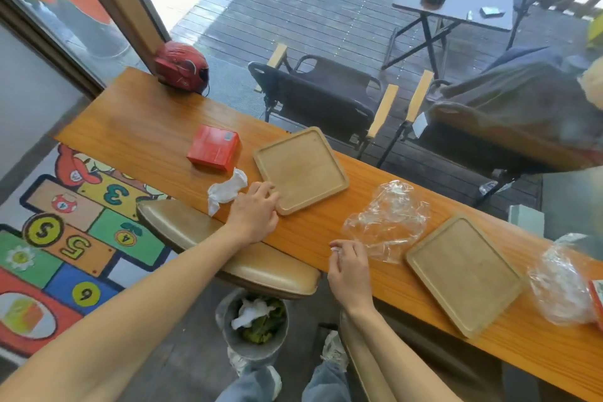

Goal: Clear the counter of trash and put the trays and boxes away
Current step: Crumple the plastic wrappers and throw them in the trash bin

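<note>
1. Wooden bench (137, 121), orange-brown and glossy, runs along the window; most of the clearing looks undone.
2. Done so far, as a judgement: the bin (253, 325) on the floor below the bench edge already holds white tissue and green scraps, so some trash has gone in.
3. Left on the bench: a crumpled tissue (225, 191), a clear film (390, 220), a second clear bag (563, 290) at the far right, two trays and a red box (215, 147).
4. Left hand (254, 212) rests at the near corner of the far tray (301, 168), fingers loosely curled against its rim; whether it grips the tray I cannot tell. The tissue lies just beside it.
5. Right hand (347, 266) pinches a small white scrap at its fingertips, close to the film's edge.
6. Near tray (463, 274) lies untouched, between the film and the bag.
7. Both trays are pale wood, rounded squares with a low raised lip, bare inside.
8. Film and bag are thin, wrinkled, shiny plastic; the tissue is soft and wadded; the box is stiff card with sharp corners.
</note>
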